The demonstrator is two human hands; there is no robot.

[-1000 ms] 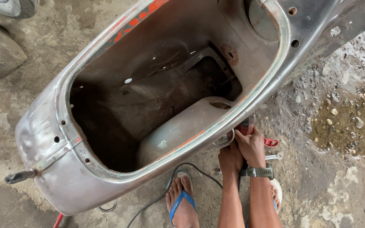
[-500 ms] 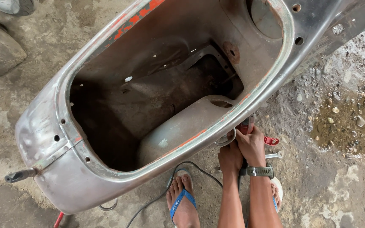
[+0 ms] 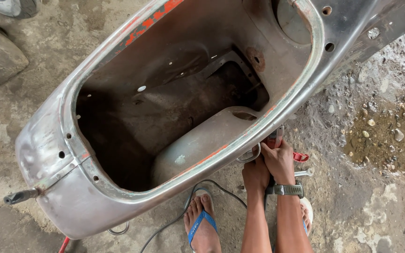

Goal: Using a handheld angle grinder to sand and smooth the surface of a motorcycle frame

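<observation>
Your right hand (image 3: 281,161) is wrapped around a tool with a red body (image 3: 274,139), fingers closed on its grip just under the lower rim of the scooter body shell (image 3: 48,154); the tool's upper end sits right against that rim, and what kind of tool it is you cannot tell from here. Your left hand (image 3: 255,174) lies just beside the right, touching it, fingers curled downward and pressed against the same tool; whether it truly grips the tool or only steadies it cannot be told. A dark wristwatch (image 3: 288,189) sits on your right wrist.

The shell is bare, worn metal with patches of red paint along its edge; it lies open side up on the concrete floor (image 3: 380,206), and you look straight down into its rusty hollow. A metal ring (image 3: 249,155) hangs at the rim just left of your hands; a short stub (image 3: 19,196) juts from the shell's left end.

Your foot in a blue flip-flop (image 3: 201,224) stands on the floor below the shell, left of your forearms; a black cable (image 3: 183,213) curves around it. A red-handled piece (image 3: 301,156) and a metal rod (image 3: 304,173) lie on the floor just right of your right hand; a tyre (image 3: 12,6) shows at the top left corner.
</observation>
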